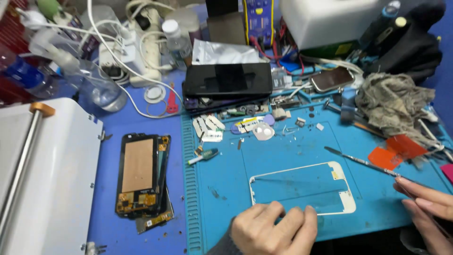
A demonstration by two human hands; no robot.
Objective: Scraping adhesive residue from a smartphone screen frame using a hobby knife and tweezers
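on the blue mat [226, 189], a white phone frame [302, 188] is pinned by the left hand [273, 230].
its near edge is hidden under curled fingers; its long axis runs left-right. thin metal tool [363, 161], pointing up-left, is gripped by the cut-off right hand [427, 208].

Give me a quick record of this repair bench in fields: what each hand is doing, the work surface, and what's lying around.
left hand: left hand presses on the lower edge of the white phone frame
right hand: right hand holds a thin metal tool, tip clear of the frame
surface: blue work mat
left of mat: stacked phone screens, backs up
rear: black phone, grey rag, white cables
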